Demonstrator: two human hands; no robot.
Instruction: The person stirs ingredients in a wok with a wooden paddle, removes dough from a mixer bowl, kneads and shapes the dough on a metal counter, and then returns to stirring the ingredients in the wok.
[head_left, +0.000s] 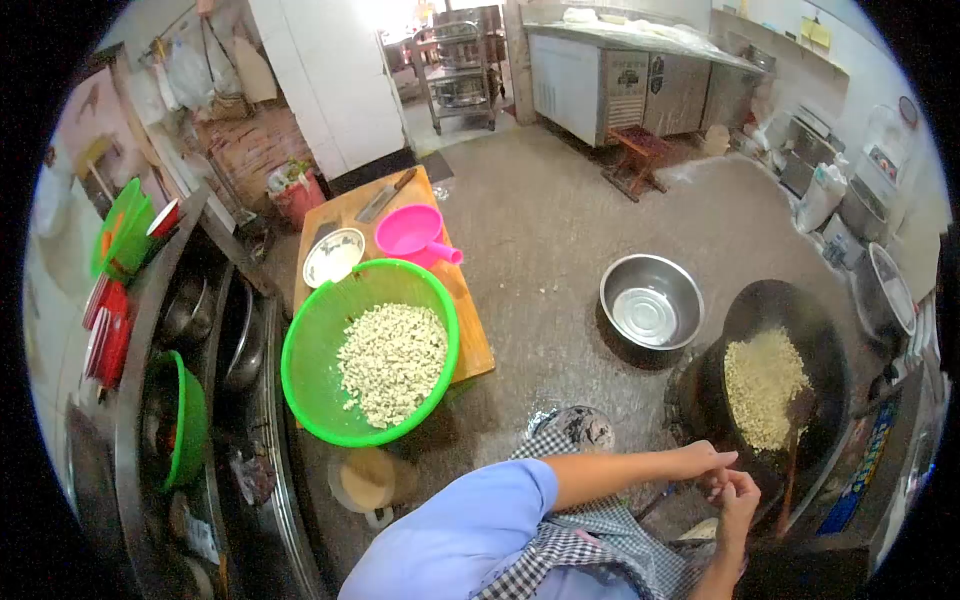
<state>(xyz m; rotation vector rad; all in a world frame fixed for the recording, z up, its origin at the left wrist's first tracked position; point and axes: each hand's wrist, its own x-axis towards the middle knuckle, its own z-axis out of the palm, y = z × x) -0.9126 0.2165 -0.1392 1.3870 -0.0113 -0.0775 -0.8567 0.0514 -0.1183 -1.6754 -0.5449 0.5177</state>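
My left hand [704, 460] and my right hand [738, 492] meet at the near left edge of a large dark wok [735, 310]. Fingers of both are bent and pressed together, touching each other; whether something small is between them is hidden. Pale yellowish diced pieces [765, 385] lie in the wok, with a light haze over them. A long wooden handle [792, 470] leans out of it toward me, its far end among the pieces. Left of the wok, a steel basin [652, 302] stands on the floor with clear liquid at its bottom.
On a wooden table [470, 330] sit a green basin [305, 350] of white diced pieces, a pink scoop [408, 230], a patterned bowl [334, 257] and a knife [385, 196]. Shelving [215, 400] stands at left. A low stool [637, 155] is farther back.
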